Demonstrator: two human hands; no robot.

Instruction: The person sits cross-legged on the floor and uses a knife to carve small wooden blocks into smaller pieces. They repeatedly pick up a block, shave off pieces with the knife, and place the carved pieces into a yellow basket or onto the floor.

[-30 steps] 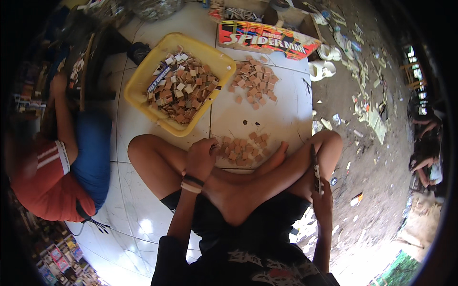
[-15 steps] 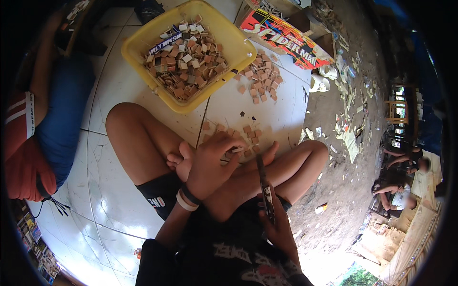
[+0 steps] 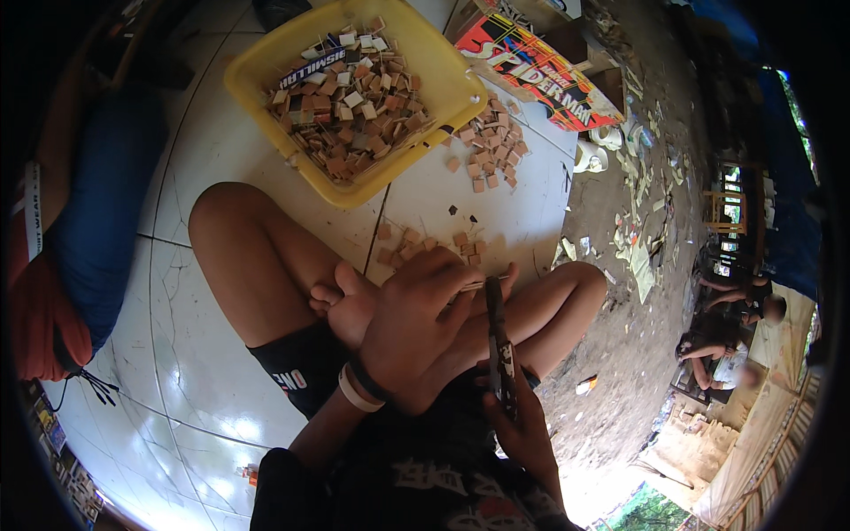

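Left hand (image 3: 416, 305) pinches a thin pale strip (image 3: 475, 286), mostly finger-hidden, on near side of square yellow plastic tub (image 3: 436, 55). Right hand (image 3: 520, 423), same side of tub, grips long dark narrow tool (image 3: 499, 332); tool-strip contact unclear. Left hand partly covers small square brown tiles (image 3: 460, 239) nearside of tub.

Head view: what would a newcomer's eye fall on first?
Probably the yellow plastic basin at the top, piled with small brown and white square pieces. Next, the open, red-and-black printed box to its right. Then, near the centre, the left hand pinching a thin pale piece beside the long dark tool in the right hand.
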